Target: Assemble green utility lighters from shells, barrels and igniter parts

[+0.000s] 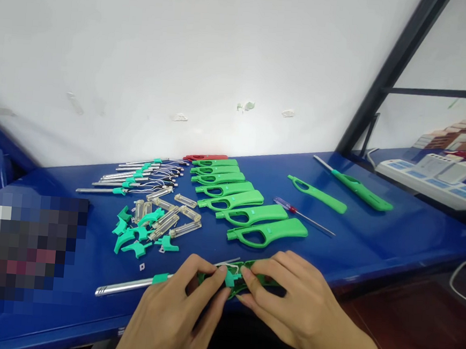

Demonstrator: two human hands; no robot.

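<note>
At the table's near edge lies a gas lighter being put together, its green handle shell (247,264) facing up with a white wire inside. Its silver metal tube (125,286) with a teal collar (161,278) points left. My left hand (178,304) is closed, thumb and forefinger pinching a teal trigger (230,278) at the shell's opening. My right hand (291,297) grips the handle shell, its fingertips touching beside the trigger and covering much of the shell.
Loose teal triggers (136,248) and clear fuel tanks (186,229) lie left of centre, behind them tubes with wires (107,182). Several green shells (269,232) and one red shell (208,157) form a column. A screwdriver (306,217), another shell (320,195) and a whole lighter (357,187) lie right.
</note>
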